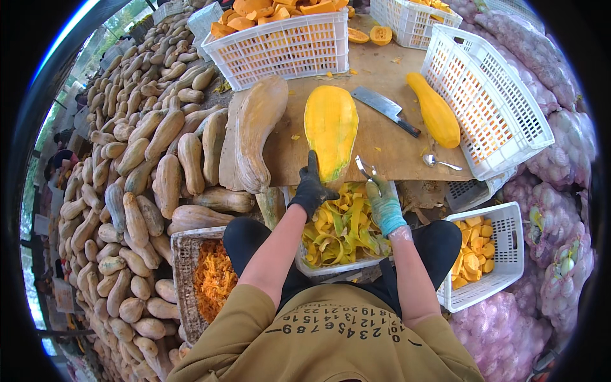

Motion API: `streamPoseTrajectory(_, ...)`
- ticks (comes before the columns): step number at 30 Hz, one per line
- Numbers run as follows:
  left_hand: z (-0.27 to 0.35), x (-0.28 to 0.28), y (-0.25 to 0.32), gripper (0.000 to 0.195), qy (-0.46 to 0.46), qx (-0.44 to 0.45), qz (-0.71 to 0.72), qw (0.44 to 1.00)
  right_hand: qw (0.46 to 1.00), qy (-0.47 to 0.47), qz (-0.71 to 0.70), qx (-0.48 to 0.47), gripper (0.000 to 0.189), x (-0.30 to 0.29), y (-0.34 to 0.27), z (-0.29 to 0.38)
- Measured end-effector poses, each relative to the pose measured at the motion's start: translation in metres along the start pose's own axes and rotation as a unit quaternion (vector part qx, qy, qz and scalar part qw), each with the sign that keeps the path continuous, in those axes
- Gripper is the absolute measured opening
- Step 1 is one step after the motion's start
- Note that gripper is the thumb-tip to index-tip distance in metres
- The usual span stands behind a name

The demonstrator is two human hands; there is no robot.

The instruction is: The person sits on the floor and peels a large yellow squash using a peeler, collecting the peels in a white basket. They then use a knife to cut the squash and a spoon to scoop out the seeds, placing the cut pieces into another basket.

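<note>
A mostly peeled yellow squash (331,129) lies on the wooden board, its lower end at the near edge and still partly green. Around that end is my left hand (311,188) in a black glove, index finger along the squash's left side. My right hand (384,203), in a teal glove, grips a metal peeler (365,168) just right of the squash, apart from it. Below both hands, a white crate holds yellow and green peel strips (341,234). An unpeeled tan squash (258,133) rests to the left. A cleaver (379,104) lies to the right.
A peeled squash (435,112) and a spoon (441,162) lie on the board (382,62) by a tilted white crate (487,105). Crates of cut pieces (472,253) and orange pulp (215,277) flank my knees. Many squashes (138,219) cover the left; mesh sacks (501,329) stand right.
</note>
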State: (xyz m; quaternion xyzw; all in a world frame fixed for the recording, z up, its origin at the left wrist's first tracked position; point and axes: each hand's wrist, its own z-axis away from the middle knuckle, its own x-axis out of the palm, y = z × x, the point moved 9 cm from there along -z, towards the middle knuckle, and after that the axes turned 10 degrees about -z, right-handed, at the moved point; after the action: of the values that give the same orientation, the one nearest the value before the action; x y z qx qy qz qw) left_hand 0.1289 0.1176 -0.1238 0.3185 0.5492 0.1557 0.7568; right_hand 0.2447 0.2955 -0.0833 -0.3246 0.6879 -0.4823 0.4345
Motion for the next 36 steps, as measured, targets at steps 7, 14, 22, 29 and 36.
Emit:
streamPoseTrajectory(7, 0.006, 0.007, 0.006, 0.142, -0.022, 0.063, 0.007, 0.998, 0.970, -0.038, 0.225, 0.077, 0.043, 0.044, -0.045, -0.136)
streamPoseTrajectory(14, 0.008, 0.007, 0.012, 0.141, 0.018, 0.075, 0.038, 0.996, 0.962, -0.092, 0.250, 0.062, 0.038, 0.052, -0.022, -0.007)
streamPoseTrajectory(22, 0.005, 0.007, 0.001, 0.127, -0.053, 0.078, 0.010, 0.995, 0.978, -0.024, -0.090, 0.184, 0.033, -0.011, 0.052, 0.046)
streamPoseTrajectory(29, -0.042, -0.016, 0.000, 0.097, 0.026, -0.035, 0.375, 0.926, 0.989, -0.005, -0.040, 0.141, 0.043, 0.011, 0.033, -0.140)
streamPoseTrajectory(36, -0.056, -0.011, 0.008, 0.098, 0.087, -0.129, 0.251, 0.955, 0.987, -0.032, 0.122, 0.102, 0.040, 0.052, 0.013, -0.141)
